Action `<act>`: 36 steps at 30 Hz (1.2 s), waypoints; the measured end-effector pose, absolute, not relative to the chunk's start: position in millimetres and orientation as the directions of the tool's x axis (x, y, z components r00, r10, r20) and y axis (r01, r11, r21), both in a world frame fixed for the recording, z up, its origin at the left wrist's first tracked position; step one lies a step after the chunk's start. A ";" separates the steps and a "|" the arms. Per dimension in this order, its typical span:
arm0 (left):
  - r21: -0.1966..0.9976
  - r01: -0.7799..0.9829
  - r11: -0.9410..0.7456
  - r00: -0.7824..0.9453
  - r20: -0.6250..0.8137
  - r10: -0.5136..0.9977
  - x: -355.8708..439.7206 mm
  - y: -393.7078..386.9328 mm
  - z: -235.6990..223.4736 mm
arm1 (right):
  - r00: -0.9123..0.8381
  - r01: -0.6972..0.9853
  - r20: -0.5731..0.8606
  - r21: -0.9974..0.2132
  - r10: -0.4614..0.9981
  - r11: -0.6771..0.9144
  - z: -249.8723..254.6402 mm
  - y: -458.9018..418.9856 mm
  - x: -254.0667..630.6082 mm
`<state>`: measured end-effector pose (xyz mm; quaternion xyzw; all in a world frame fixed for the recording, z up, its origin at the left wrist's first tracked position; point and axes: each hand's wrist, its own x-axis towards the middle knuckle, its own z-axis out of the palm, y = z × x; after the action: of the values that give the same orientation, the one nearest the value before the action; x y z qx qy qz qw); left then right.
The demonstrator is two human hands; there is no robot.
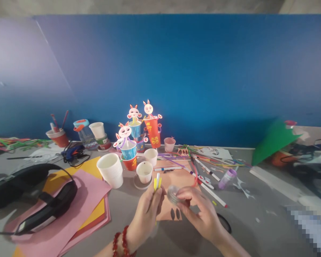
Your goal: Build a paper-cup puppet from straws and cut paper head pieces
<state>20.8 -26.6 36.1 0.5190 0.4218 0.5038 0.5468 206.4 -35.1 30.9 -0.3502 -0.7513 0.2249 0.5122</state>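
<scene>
Upright in my left hand (147,207) is a small bundle of yellow and white sticks (157,182), pinched near its top; I cannot tell whether they are straws or rolled paper. My right hand (200,212) grips a roll of clear tape (172,195) just to the right of the bundle, slightly blurred. Below both hands lies a sheet of orange paper (167,207) with two dark leaf-shaped pieces (175,214) on or beside its lower edge. Behind the left hand stands a small white paper cup (144,172), next to a taller stack of white cups (111,171).
Paper cups with rabbit-faced figures (125,131) stand near the blue partition (192,78). Markers (212,194), a purple glue stick (227,178) and coloured strips lie at right. Black headphones (48,203) rest on pink paper (88,189) at left. A green sheet (273,141) stands far right.
</scene>
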 end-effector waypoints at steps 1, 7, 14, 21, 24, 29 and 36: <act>0.994 -0.074 -0.082 0.137 0.091 0.986 20.0 -27.8 38.1 | -0.227 0.295 0.613 -0.698 0.757 0.653 31.2 -35.0 206.3; 0.976 0.087 -0.200 0.165 0.184 0.969 16.4 -29.8 41.6 | -0.241 0.302 0.615 -0.688 0.751 0.660 29.9 -34.6 206.7; 0.970 0.132 -0.205 0.190 0.178 0.966 15.5 -23.1 38.7 | -0.275 0.327 0.621 -0.658 0.734 0.678 28.3 -34.6 208.0; 0.961 0.164 -0.222 0.197 0.188 0.962 14.1 -23.5 35.4 | -0.299 0.390 0.600 -0.633 0.742 0.669 31.5 -35.7 207.8; 0.971 0.130 -0.200 0.196 0.173 0.965 14.5 -22.3 33.7 | -0.288 0.409 0.569 -0.654 0.770 0.636 30.5 -36.3 205.9; 0.998 0.000 -0.064 0.270 0.061 0.961 17.3 -21.9 28.6 | -0.260 0.491 0.524 -0.651 0.811 0.578 28.3 -35.4 202.8; 0.995 -0.084 0.057 0.395 -0.019 0.919 20.8 -29.2 26.4 | -0.266 0.622 0.612 -0.481 0.745 0.618 40.0 -31.3 208.4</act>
<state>20.8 -29.2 26.4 0.5562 0.3751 0.4025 0.6228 208.4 -31.3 40.0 -0.4313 -0.7922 0.0720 0.4257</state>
